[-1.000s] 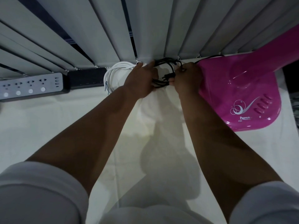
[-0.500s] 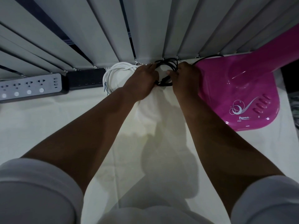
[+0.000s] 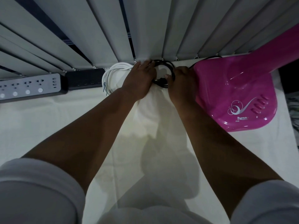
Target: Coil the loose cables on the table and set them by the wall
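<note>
Both my arms reach across the cloth-covered bench (image 3: 48,126) to its far edge, where the vertical blinds (image 3: 100,33) hang down. My left hand (image 3: 139,81) lies palm-down with its fingers stretched out flat, pressing on the left side of the black cable (image 3: 163,64), which sits as a small coil right at the foot of the blinds. My right hand (image 3: 181,83) is curled over the coil's right side, thumb tucked toward the middle where the plug end lies; its fingers bend around the loops, though I cannot tell how firmly they grip. The coil rests on the cloth between my two hands. Just left of my left hand lies the white cable (image 3: 111,73), already wound into a ring against the blinds, its stripped wire ends poking toward me. Farther left sit a black power strip (image 3: 84,78) and, beside it, a grey power strip (image 3: 29,86) with round buttons. To the right of my right hand stands the magenta fan base (image 3: 234,94), and a thin black cord runs from behind it toward the blinds.
</note>
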The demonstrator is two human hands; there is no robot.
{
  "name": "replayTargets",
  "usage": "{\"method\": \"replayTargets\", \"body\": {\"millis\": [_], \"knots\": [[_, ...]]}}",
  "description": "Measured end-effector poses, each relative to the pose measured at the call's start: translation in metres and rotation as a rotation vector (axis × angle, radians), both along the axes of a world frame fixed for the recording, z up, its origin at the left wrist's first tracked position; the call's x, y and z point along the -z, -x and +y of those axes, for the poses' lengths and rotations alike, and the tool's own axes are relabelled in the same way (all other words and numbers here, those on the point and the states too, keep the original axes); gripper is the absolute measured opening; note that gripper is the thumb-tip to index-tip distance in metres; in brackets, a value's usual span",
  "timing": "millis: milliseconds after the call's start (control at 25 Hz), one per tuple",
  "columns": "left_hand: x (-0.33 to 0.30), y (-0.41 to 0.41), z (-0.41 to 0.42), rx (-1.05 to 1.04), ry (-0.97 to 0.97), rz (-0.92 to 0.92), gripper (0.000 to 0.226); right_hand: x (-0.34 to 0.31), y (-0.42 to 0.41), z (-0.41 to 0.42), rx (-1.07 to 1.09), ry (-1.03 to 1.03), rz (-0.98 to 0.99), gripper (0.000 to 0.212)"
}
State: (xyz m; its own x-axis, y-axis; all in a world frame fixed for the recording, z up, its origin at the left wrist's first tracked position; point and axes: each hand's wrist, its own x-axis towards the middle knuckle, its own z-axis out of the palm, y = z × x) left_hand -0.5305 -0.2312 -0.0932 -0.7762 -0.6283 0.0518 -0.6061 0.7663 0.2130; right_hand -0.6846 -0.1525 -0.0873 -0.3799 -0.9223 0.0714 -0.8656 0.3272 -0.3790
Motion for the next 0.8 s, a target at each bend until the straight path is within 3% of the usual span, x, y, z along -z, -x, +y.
{"method": "replayTargets", "body": {"millis": [160,600,800], "knots": [[-0.005,0.003,-0.002,-0.058,-0.029,0.015,0.045,0.009,-0.001,0.016,-0.058,-0.009,0.113,0.041],[-0.004,-0.009,0.036,-0.217,0.055,-0.167,0.059,0.010,-0.013,0.033,-0.108,-0.087,0.105,0.061],[-0.011,-0.010,0.051,-0.238,0.033,-0.155,0.065,0.003,-0.017,0.042,-0.152,-0.112,0.094,0.067]]}}
